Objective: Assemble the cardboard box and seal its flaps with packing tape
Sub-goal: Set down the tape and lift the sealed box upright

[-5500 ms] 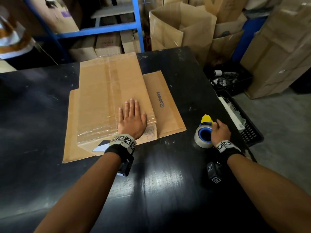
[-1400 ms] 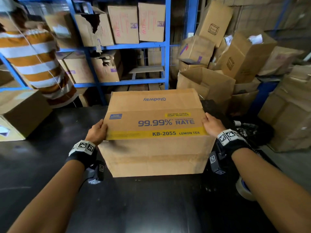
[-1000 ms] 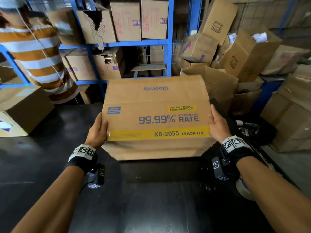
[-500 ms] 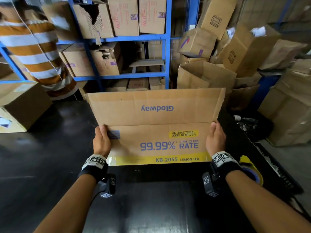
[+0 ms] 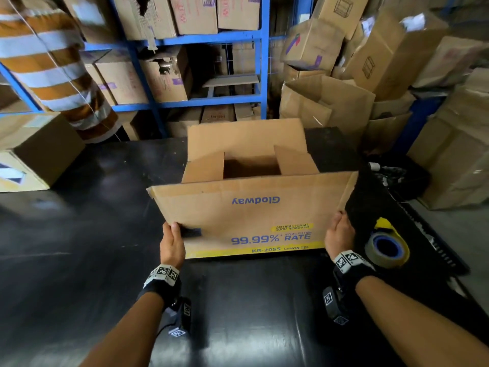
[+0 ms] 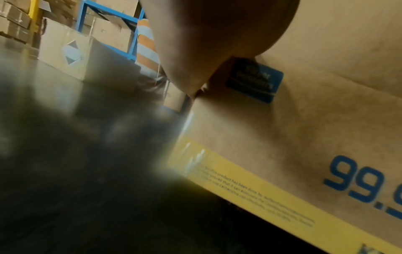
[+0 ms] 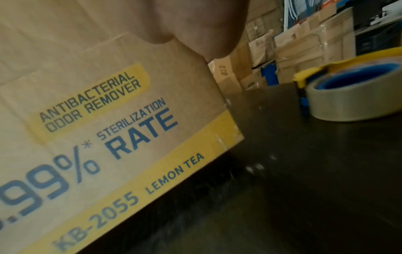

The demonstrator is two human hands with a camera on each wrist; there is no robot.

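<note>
Both hands clamp the cardboard box (image 5: 254, 218) at its near corners: the left hand (image 5: 172, 243) wraps the left corner with its thumb laid across the printed front beside a small dark-blue label, and the right hand (image 5: 338, 237) holds the right corner with its fingers out of sight round the side. Each grip is closed on the box, seen close up in the wrist views as a thumb pressed to the cardboard, left hand (image 6: 208, 43) above the blue label and right hand (image 7: 195, 25) above the "ANTIBACTERIAL ODOR REMOVER" print. Opened into shape, the box stands on the black surface (image 5: 238, 313) with its top open; the far flap stands up, the two short side flaps lean inward, and the near flap, marked "Glodway" upside down, tilts toward the camera. Just beside the right hand, apart from the box, a tape roll (image 5: 386, 250) in a yellow dispenser lies flat on the surface. Behind the surface are blue shelving (image 5: 262, 75) and stacked cartons, and a person in an orange-and-white striped shirt (image 5: 53, 64) stands at the left.
</note>
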